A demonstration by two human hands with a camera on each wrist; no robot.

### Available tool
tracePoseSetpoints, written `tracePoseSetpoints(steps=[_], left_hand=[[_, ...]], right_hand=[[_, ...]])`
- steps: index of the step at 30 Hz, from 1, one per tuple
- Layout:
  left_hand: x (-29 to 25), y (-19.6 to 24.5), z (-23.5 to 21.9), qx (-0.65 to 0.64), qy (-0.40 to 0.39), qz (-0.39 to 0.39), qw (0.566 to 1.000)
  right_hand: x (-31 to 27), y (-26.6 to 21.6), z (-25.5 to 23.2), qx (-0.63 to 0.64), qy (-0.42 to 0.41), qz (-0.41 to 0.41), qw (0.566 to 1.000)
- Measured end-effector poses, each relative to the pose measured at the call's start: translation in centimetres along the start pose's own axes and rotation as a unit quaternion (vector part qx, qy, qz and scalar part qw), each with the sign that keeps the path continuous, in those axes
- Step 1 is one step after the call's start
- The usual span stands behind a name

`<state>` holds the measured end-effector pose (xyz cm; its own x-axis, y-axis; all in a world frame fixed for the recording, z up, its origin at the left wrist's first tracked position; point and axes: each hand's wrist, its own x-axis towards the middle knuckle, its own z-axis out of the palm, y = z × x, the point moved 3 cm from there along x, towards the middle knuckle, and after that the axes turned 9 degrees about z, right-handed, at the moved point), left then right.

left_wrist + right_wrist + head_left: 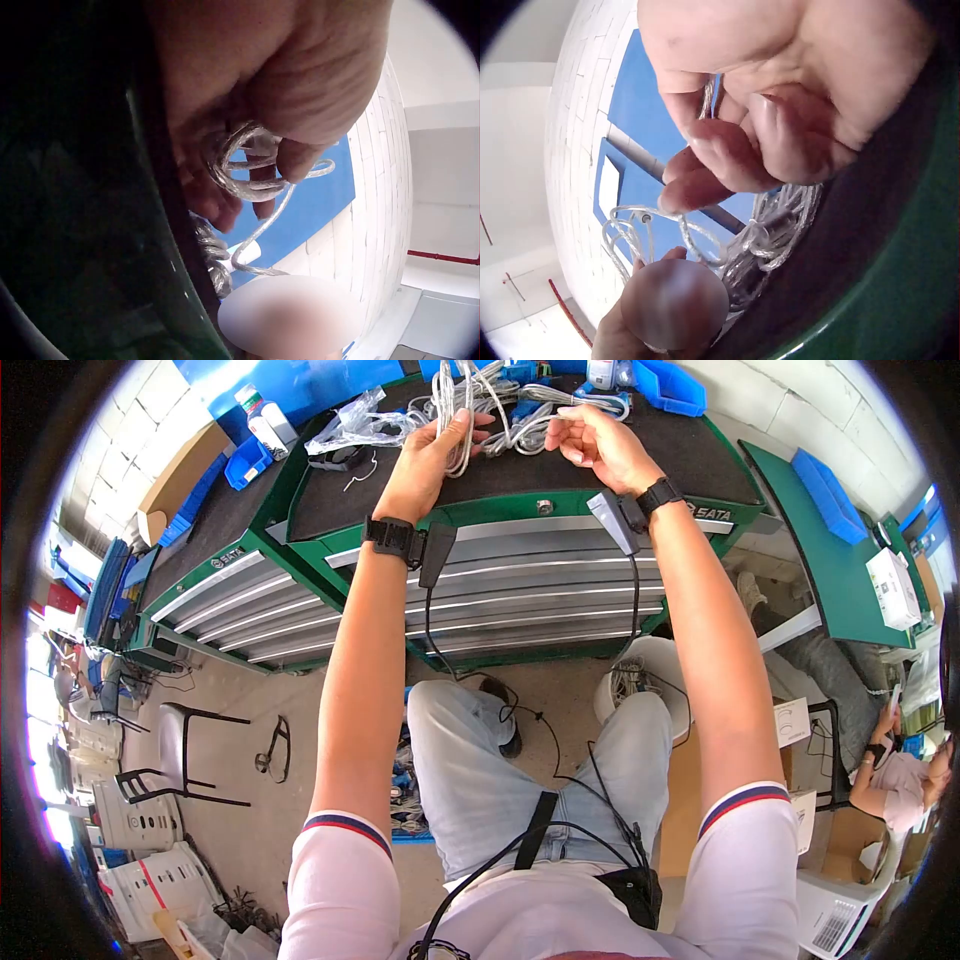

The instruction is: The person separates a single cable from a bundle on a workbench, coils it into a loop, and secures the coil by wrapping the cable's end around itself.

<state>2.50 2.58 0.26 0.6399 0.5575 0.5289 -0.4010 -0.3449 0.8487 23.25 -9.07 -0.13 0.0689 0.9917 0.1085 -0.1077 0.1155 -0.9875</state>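
My left hand (430, 457) grips a looped bundle of clear-jacketed silvery cable (442, 400) above the front of the dark bench top. In the left wrist view, the cable loops (229, 176) pass between the thumb and fingers, and one strand trails down from them. To the right, my right hand (608, 452) has its fingers curled around a strand of the same cable (707, 97), which comes out below the fingertips (673, 201). Behind and between the hands lies a pile of coiled cables (510, 425), with more coils (784, 217) close under the right hand.
A crumpled clear plastic bag (350, 422) lies left of the cables. Blue bins (670, 387) and a white bottle (264, 418) stand along the back. Below the bench top are metal drawers (530, 595); a white bucket (665, 660) with cables stands on the floor. Another person (895, 785) is at the right.
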Motion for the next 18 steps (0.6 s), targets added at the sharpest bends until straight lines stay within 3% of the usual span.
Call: tracePoseSetpoints(steps=[7, 9, 12, 14, 15, 18], left_hand=[[0.0, -0.4, -0.3, 0.029, -0.066, -0.026, 0.997], [0.1, -0.6, -0.3, 0.036, -0.069, -0.019, 0.997], [-0.2, -0.3, -0.4, 0.052, -0.034, -0.001, 0.998], [-0.6, 0.3, 0.1, 0.240, -0.083, -0.013, 0.967], [-0.9, 0.8, 1.0, 0.259, -0.106, 0.027, 0.960], [-0.9, 0.8, 1.6, 0.280, -0.145, 0.021, 0.949]], right_hand=[[-0.1, -0.4, 2.0, -0.220, -0.024, 0.006, 0.975], [0.1, -0.4, 2.1, -0.261, 0.017, -0.005, 0.965], [-0.1, -0.7, 1.9, -0.177, 0.022, -0.016, 0.984], [-0.2, -0.7, 1.7, -0.126, 0.023, -0.034, 0.991], [-0.2, -0.5, 1.7, -0.125, 0.022, -0.033, 0.991], [-0.3, -0.6, 1.6, -0.185, 0.031, -0.052, 0.981]])
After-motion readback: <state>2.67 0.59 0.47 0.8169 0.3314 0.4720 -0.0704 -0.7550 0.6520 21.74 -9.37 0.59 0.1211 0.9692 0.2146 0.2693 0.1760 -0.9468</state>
